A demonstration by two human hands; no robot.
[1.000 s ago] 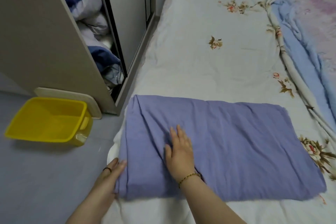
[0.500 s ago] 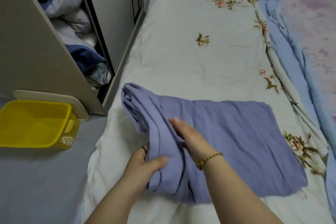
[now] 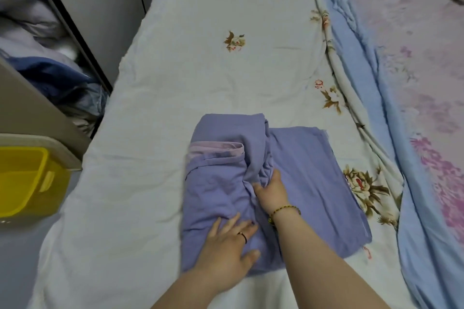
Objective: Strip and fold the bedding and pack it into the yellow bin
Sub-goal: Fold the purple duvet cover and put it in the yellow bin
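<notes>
A purple sheet lies folded on the white floral mattress cover, its left part doubled over onto the rest. My left hand, with a ring, presses flat on the folded-over flap near the front edge. My right hand, with a gold bracelet, lies at the fold's crease with fingers tucked into the bunched cloth. The yellow bin stands on the floor at the left, partly cut off by the frame edge.
An open wardrobe stuffed with blue and grey bedding stands left of the bed. A beige lid leans behind the bin. A light blue and pink floral blanket is bunched along the bed's right side.
The left end of the purple sheet has been lifted and folded rightward onto itself. My left hand went from gripping the edge to pressing flat; the view shifted right.
</notes>
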